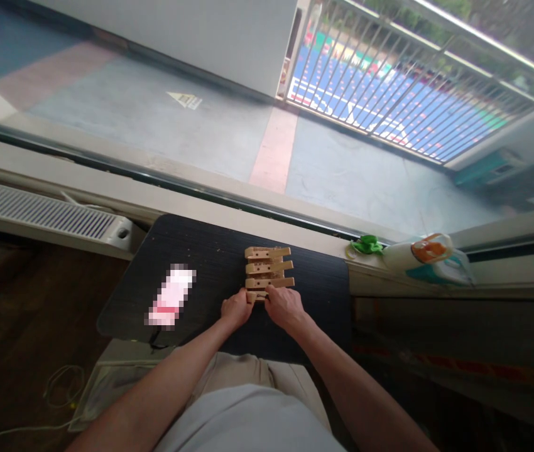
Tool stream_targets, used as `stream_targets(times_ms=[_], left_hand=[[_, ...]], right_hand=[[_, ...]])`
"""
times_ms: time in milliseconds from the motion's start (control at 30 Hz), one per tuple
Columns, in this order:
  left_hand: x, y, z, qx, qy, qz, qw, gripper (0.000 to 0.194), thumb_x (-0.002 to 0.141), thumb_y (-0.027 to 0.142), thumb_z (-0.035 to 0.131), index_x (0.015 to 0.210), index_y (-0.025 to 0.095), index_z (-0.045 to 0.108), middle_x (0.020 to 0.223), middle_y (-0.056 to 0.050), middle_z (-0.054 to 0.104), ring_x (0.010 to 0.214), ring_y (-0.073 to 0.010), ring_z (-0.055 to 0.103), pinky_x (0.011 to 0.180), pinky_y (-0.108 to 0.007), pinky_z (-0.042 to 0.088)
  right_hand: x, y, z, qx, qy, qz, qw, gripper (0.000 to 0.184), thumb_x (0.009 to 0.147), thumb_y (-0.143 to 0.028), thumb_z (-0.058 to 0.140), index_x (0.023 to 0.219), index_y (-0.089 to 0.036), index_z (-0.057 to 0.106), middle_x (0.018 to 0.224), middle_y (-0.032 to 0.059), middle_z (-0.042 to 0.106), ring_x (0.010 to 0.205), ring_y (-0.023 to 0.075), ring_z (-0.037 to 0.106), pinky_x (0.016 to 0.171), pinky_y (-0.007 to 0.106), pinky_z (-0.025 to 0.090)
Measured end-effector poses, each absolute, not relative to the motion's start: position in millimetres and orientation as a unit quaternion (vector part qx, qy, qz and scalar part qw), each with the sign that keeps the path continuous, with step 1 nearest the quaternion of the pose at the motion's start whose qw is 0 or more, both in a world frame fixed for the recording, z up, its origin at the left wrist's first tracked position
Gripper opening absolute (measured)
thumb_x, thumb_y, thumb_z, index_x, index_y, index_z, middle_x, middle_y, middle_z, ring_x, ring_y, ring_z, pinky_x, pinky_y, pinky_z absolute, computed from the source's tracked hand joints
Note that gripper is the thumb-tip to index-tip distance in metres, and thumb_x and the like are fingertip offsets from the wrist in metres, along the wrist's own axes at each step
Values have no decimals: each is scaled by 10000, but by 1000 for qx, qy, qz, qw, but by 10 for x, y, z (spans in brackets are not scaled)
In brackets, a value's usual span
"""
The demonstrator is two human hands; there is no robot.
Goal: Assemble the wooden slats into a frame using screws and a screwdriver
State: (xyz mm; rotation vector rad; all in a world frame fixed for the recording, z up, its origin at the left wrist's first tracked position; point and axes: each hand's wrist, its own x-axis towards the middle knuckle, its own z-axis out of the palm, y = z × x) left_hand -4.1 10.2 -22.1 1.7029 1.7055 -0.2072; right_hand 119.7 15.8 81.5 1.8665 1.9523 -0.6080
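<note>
On the dark tabletop (215, 263) lies a light-brown wooden slatted object (267, 268), made of several parallel bars with small dark holes near their left ends. The bars stick out to the right. My left hand (237, 307) is closed on the left end of the bar nearest me. At that bar's right side, my right hand (286, 306) has its fingers bent and pressed onto it. My hands partly hide this nearest bar. Both hands are low over the table, close together.
To the left on the table lies a phone-like object (171, 296), blurred out, with a dark cable. A white radiator (45, 216) is at the left. The window sill holds a green crumpled item (367, 245) and a white plastic jug (418, 258).
</note>
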Motion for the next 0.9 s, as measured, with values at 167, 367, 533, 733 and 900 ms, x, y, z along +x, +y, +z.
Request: stream_targets(times_ms=[167, 367, 533, 733, 900], left_hand=[[-44, 118, -228, 653, 660, -89, 361, 321, 851, 412, 340, 984, 202, 543, 951, -122, 682, 901, -267, 636, 747, -357, 441], [-40, 123, -282, 652, 658, -88, 367, 337, 845, 423, 344, 1010, 206, 542, 958, -119, 679, 904, -268, 633, 743, -349, 441], [-51, 134, -268, 648, 657, -95, 374, 332, 842, 424, 353, 1011, 208, 540, 970, -113, 679, 908, -258, 633, 742, -336, 440], [-60, 130, -218, 651, 656, -87, 372, 310, 848, 414, 348, 971, 205, 542, 961, -103, 681, 902, -267, 636, 736, -350, 448], [-54, 121, -213, 649, 657, -91, 373, 289, 851, 382, 350, 976, 204, 542, 968, -102, 681, 915, -265, 633, 759, -359, 446]], right_hand=[[1203, 227, 959, 622, 730, -205, 196, 244, 826, -110, 393, 932, -170, 605, 923, 99, 672, 859, 196, 632, 695, 275, 451], [1251, 187, 807, 660, 697, -218, 178, 246, 854, -134, 361, 909, -165, 599, 906, 97, 674, 853, 180, 629, 707, 262, 442], [1321, 121, 694, 706, 641, -252, 164, 207, 847, -246, 403, 938, -182, 577, 943, 84, 669, 883, 185, 617, 727, 279, 431], [1360, 165, 837, 646, 713, -214, 170, 250, 821, -95, 384, 933, -187, 587, 964, 72, 653, 880, 179, 614, 689, 265, 429], [1350, 183, 880, 633, 721, -212, 184, 206, 849, -199, 427, 866, -181, 632, 924, 78, 669, 889, 178, 612, 713, 254, 429]])
